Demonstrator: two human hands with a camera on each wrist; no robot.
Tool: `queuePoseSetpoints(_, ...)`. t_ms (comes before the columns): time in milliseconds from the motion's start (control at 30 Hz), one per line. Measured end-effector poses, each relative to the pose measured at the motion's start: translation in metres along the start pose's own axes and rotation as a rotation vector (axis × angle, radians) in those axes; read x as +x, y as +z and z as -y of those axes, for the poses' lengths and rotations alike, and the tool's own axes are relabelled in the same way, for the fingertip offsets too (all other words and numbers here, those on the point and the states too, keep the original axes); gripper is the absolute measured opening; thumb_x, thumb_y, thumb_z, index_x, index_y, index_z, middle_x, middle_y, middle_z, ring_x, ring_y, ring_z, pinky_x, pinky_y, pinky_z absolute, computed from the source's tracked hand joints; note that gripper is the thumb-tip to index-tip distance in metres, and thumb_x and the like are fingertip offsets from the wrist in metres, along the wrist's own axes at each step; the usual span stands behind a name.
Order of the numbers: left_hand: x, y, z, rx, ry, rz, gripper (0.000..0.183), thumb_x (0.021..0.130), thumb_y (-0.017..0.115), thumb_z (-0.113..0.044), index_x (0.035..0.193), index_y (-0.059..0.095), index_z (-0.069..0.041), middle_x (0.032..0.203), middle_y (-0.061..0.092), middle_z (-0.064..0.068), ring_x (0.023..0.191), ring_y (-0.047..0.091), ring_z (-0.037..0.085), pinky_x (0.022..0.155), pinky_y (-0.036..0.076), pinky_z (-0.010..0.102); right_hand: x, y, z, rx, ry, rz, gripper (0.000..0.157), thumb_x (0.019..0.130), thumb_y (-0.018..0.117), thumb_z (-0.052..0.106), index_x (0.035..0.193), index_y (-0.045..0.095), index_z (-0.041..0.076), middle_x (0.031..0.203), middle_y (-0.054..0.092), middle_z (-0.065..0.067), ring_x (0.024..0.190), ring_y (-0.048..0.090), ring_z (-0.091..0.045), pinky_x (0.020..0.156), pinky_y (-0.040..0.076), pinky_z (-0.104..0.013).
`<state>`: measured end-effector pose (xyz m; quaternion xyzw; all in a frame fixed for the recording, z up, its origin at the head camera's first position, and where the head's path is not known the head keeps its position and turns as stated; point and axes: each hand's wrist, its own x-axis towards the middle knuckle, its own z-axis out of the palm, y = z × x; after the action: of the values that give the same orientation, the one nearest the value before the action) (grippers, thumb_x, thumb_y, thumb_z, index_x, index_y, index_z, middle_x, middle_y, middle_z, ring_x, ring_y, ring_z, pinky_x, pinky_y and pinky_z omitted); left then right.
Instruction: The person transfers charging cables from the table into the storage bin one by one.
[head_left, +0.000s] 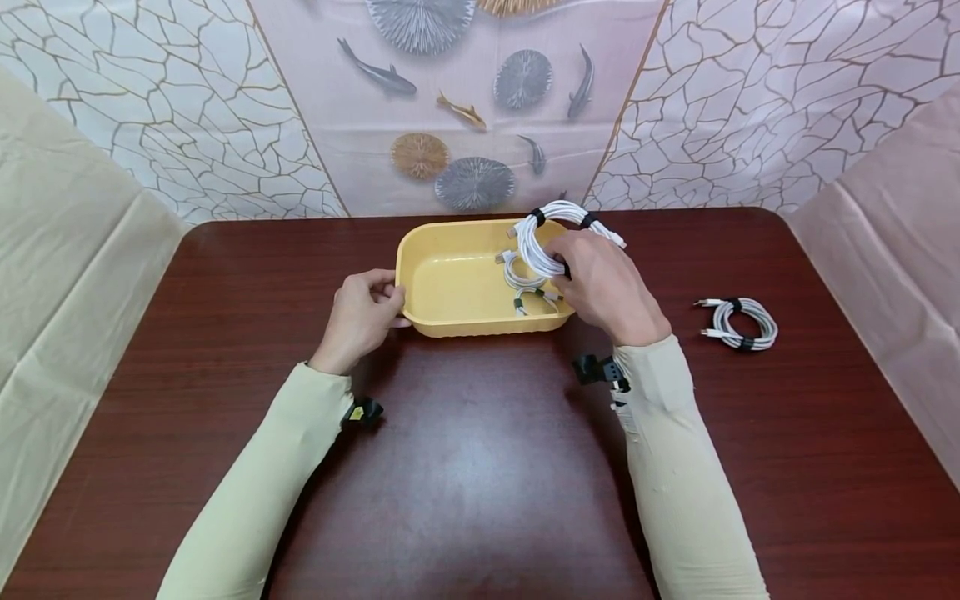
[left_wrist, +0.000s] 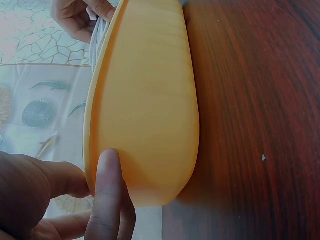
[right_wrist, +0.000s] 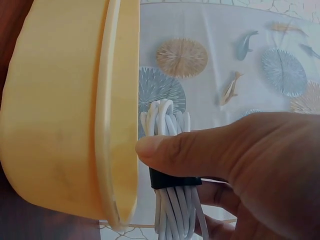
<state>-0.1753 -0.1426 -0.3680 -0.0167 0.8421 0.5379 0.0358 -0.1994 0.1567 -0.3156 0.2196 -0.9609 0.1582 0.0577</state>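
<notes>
A yellow plastic tub [head_left: 450, 321] stands on the table, and my left hand [head_left: 362, 315] pinches its left rim between thumb and fingers. In the left wrist view the fingers [left_wrist: 109, 175] lie against its outer wall. Over the tub's right end my right hand [head_left: 603, 279] holds a thick coiled white cable [head_left: 531, 246] bound with black straps. The right wrist view shows the thumb pressed on the cable bundle [right_wrist: 172, 210] beside a black strap [right_wrist: 175, 180]. Inside the tub, partly hidden below, lie a coiled white cable [head_left: 517, 275] and a smaller coiled cable [head_left: 528, 292].
Another coiled white cable [head_left: 759, 312] with black straps lies on the dark wooden table [head_left: 480, 467], right of the tub. A patterned cloth backdrop [head_left: 480, 92] hangs behind the table's far edge, and pale cloth [head_left: 52, 275] flanks the sides.
</notes>
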Motion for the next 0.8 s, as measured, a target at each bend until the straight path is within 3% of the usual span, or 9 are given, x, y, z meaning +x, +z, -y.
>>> queuePoseSetpoints(800, 0.001, 0.0, 0.001, -0.014, -0.007, 0.011, 0.036, 0.101, 0.053, -0.01, 0.132, 0.06, 0.007, 0.1, 0.058, 0.016, 0.069, 0.066, 0.009, 0.075, 0.069, 0.041, 0.002, 0.005, 0.011, -0.017, -0.023, 0.003, 0.023, 0.081, 0.068, -0.009, 0.074, 0.059, 0.011, 0.079, 0.055, -0.005, 0.081, 0.049, -0.023, 0.07, 0.045, -0.036)
